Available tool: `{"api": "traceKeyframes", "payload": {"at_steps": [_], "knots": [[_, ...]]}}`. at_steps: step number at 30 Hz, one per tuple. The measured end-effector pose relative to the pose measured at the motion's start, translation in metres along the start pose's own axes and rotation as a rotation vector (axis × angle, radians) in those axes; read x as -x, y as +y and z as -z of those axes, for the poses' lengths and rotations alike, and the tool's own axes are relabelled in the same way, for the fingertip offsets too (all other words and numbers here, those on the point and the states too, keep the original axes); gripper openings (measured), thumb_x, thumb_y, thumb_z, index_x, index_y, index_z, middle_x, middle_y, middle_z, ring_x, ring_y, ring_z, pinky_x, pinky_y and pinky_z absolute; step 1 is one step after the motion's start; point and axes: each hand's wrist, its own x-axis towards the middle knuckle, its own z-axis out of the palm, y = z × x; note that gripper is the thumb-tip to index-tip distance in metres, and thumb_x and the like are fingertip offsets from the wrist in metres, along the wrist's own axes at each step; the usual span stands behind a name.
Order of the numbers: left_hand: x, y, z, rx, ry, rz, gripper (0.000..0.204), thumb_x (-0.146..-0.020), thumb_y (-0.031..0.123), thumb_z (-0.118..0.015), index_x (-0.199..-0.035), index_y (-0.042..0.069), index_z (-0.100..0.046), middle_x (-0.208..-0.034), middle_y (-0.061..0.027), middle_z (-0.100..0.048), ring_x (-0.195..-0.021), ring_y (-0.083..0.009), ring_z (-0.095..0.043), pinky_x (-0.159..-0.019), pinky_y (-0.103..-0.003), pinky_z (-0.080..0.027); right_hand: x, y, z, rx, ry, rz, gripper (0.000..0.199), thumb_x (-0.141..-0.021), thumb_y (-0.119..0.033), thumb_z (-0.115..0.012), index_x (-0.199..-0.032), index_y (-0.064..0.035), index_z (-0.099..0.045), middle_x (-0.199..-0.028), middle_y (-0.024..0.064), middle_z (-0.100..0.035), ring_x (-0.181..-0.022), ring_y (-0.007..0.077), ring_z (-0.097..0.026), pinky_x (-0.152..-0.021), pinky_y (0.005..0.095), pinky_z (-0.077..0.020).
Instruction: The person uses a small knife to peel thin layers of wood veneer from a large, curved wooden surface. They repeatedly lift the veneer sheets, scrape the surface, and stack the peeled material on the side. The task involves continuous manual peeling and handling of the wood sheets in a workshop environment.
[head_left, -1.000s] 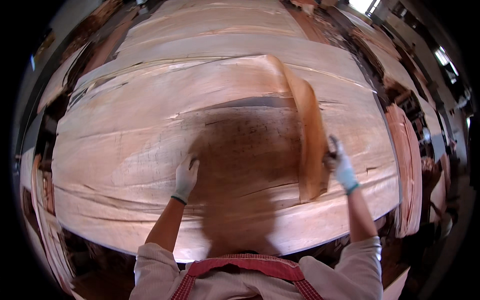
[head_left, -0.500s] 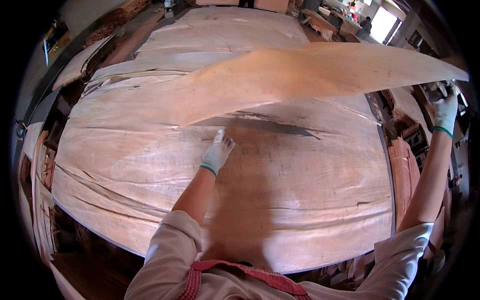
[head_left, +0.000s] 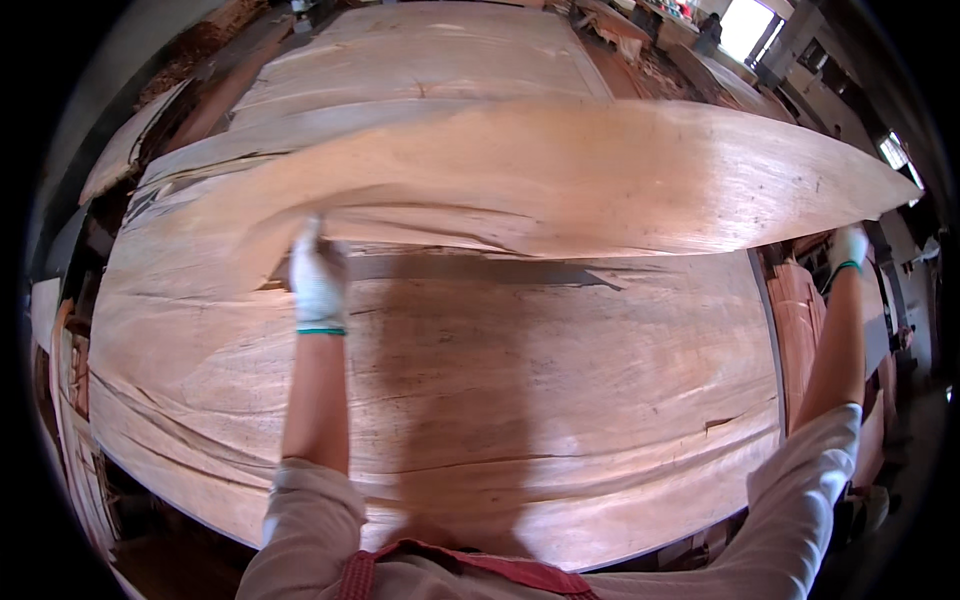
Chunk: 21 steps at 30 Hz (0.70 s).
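A thin veneer sheet (head_left: pixel 560 175), pale reddish wood with fine grain and a few dark specks, hangs in the air above the stack of veneer (head_left: pixel 520 400). It is long and leaf-shaped, tapering to a point at its right end, and its near edge is ragged and split, curling down a little in the middle. It casts a dark band of shadow on the stack just below that edge.

The left hand (head_left: pixel 318 280), in a white knit glove with a green cuff, is raised to the near edge of the lifted sheet toward its left end; the grip is closed on that edge, the fingers tucked up under the wood. The right hand (head_left: pixel 848 248), gloved the same way, is up at the sheet's right end, under the tapering tip; its fingers are hidden by the sheet, so I cannot tell how its grip stands.

The stack below is broad and flat, its top sheet smooth with long wavy grain lines, a short crack near its right edge and layered, uneven sheet edges showing along its left side. More reddish sheets (head_left: pixel 800 320) stand just right of the stack.
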Motion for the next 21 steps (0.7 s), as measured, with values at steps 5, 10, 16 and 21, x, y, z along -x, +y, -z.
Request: {"api": "traceKeyframes", "payload": {"at_steps": [5,10,16,21], "knots": [[0.003,0.034,-0.018,-0.065,-0.049,0.078,0.018,-0.085,0.017,-0.066,-0.103,0.014,-0.062,-0.104,0.0029,-0.061,-0.089,-0.0098,-0.053,-0.069,-0.029,-0.041,0.074,-0.123,-0.064,-0.814,-0.386,-0.742,0.032,-0.079,-0.028,-0.057,-0.098,-0.0035,-0.064,-0.1,0.0213,-0.066,-0.094,0.034,-0.064,-0.082,0.0399,-0.0518],[0.033,-0.003,-0.044,-0.097,-0.019,0.191,0.033,-0.089,0.023,-0.061,-0.116,0.004,-0.059,-0.111,-0.0073,-0.063,-0.1,-0.0184,-0.058,-0.082,-0.03,-0.048,0.12,-0.07,-0.106,-0.546,-0.32,-0.546,0.035,-0.089,-0.036,-0.05,-0.092,-0.0043,-0.064,-0.082,0.0125,-0.065,-0.075,0.0258,-0.063,-0.064,0.036,-0.0495],[0.067,-0.076,0.0,-0.338,0.059,0.362,0.035,-0.09,0.027,-0.06,-0.119,0.007,-0.059,-0.106,-0.0008,-0.063,-0.076,-0.01,-0.057,-0.07,-0.025,-0.047,0.122,-0.108,-0.054,-1.879,-0.19,-1.296,0.034,-0.091,-0.046,-0.056,-0.086,-0.0131,-0.058,-0.06,-0.0035,-0.04,-0.046,0.0069,-0.036,-0.04,0.0188,-0.0275],[0.071,-0.12,0.011,-0.382,0.271,0.545,0.036,-0.086,0.028,-0.067,-0.117,0.012,-0.06,-0.108,0.0023,-0.06,-0.095,-0.0097,-0.052,-0.075,-0.028,-0.047,0.163,-0.202,-0.012,-2.294,-0.433,-1.241,0.032,-0.091,-0.048,-0.055,-0.097,-0.0186,-0.063,-0.055,-0.0071,-0.032,-0.042,0.0038,-0.029,-0.035,0.0192,-0.024]]}}
